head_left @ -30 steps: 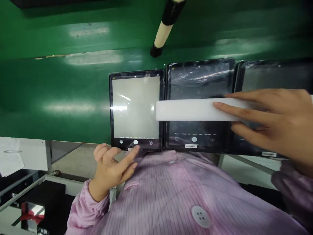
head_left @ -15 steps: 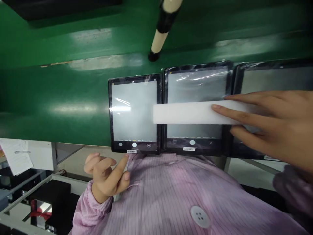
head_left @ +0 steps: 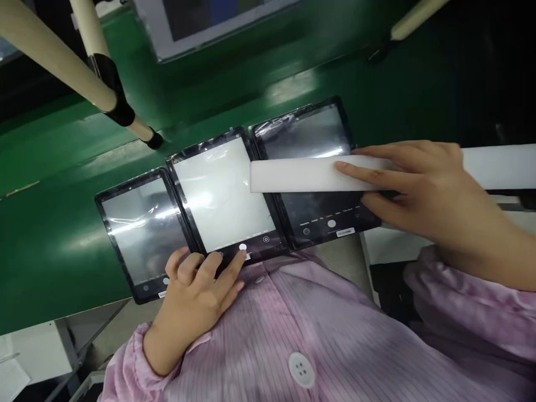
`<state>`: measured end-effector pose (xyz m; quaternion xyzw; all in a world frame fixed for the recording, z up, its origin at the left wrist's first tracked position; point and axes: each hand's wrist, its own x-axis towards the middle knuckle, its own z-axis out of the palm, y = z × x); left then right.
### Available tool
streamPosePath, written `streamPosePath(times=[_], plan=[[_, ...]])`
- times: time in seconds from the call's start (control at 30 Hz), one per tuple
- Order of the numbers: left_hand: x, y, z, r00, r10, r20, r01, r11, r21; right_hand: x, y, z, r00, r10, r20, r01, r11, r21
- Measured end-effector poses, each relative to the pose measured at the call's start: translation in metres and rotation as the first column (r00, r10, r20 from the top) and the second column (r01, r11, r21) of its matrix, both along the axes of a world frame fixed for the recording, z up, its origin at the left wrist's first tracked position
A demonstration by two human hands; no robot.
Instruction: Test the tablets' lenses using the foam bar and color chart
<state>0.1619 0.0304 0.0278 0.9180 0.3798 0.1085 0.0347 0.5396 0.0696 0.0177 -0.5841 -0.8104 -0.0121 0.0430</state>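
Three black-framed tablets lie side by side: a left tablet [head_left: 140,229], a middle tablet [head_left: 221,190] and a right tablet [head_left: 310,134]. Camera controls show along their lower edges. My left hand [head_left: 196,293] is empty, its fingers bent and apart, with the index fingertip at the round white button on the middle tablet's screen. A long white bar [head_left: 297,174] is gripped in my right hand [head_left: 427,187], the index finger stretched along it. It lies across the view above the right tablet, and its left end overlaps the middle tablet's bright screen.
The tablets rest on a green table [head_left: 50,245]. Beyond them stand cream pipes with black joints [head_left: 119,106]. A pale panel with a dark middle [head_left: 163,47] is at the back. Below the table's left edge is a white box [head_left: 37,346].
The view has turned and shifted right. My left hand has come up from below the left tablet to the middle one. The white bar's end has passed from the left tablet to the middle tablet.
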Motion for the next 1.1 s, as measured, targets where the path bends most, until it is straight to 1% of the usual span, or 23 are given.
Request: streamPosePath(times=[0.07,0.13,0.23,0.33,0.43,0.57,0.67,0.77,0.83,0.97,1.03,1.1], plan=[[0.004,-0.002,0.001,0.998,0.007,-0.065,-0.006,1.000,0.012,-0.001,-0.001,-0.001,1.000,0.001,-0.014,-0.001,1.000,0.002],[0.006,-0.004,0.003,0.996,0.015,-0.089,-0.012,0.999,0.031,-0.001,-0.001,-0.002,0.999,0.026,-0.026,-0.025,0.999,0.029],[0.009,-0.006,0.010,0.999,0.038,-0.034,-0.038,0.999,0.027,0.000,0.000,-0.006,0.996,0.085,-0.036,-0.081,0.992,0.099],[0.017,-0.004,0.017,0.999,0.051,0.009,-0.051,0.999,0.008,0.002,-0.001,-0.009,0.991,0.127,-0.041,-0.119,0.980,0.159],[0.033,0.000,0.021,0.999,0.016,0.030,-0.016,1.000,-0.012,0.008,-0.006,-0.012,0.991,0.119,-0.061,-0.108,0.982,0.156],[0.059,0.009,0.021,0.997,-0.068,0.034,0.069,0.997,-0.028,0.024,-0.021,-0.013,0.997,0.049,-0.065,-0.039,0.988,0.146],[0.079,0.016,0.021,0.990,-0.134,0.036,0.135,0.990,-0.029,0.035,-0.035,-0.012,0.997,0.023,-0.069,-0.013,0.989,0.146],[0.096,0.022,0.020,0.980,-0.195,0.037,0.196,0.980,-0.036,0.037,-0.047,-0.008,0.994,0.023,-0.107,-0.012,0.995,0.102],[0.105,0.024,0.020,0.973,-0.230,0.029,0.231,0.972,-0.049,0.035,-0.053,-0.003,0.993,-0.004,-0.120,0.014,0.997,0.079],[0.117,0.027,0.017,0.965,-0.259,-0.046,0.253,0.961,-0.113,0.038,-0.067,0.005,0.987,-0.138,-0.078,0.145,0.985,0.090],[0.121,0.028,0.016,0.959,-0.268,-0.094,0.253,0.957,-0.141,0.048,-0.075,0.004,0.972,-0.230,-0.045,0.234,0.968,0.094],[0.127,0.029,0.014,0.951,-0.282,-0.128,0.264,0.954,-0.144,0.060,-0.083,-0.001,0.949,-0.313,-0.042,0.316,0.944,0.098]])
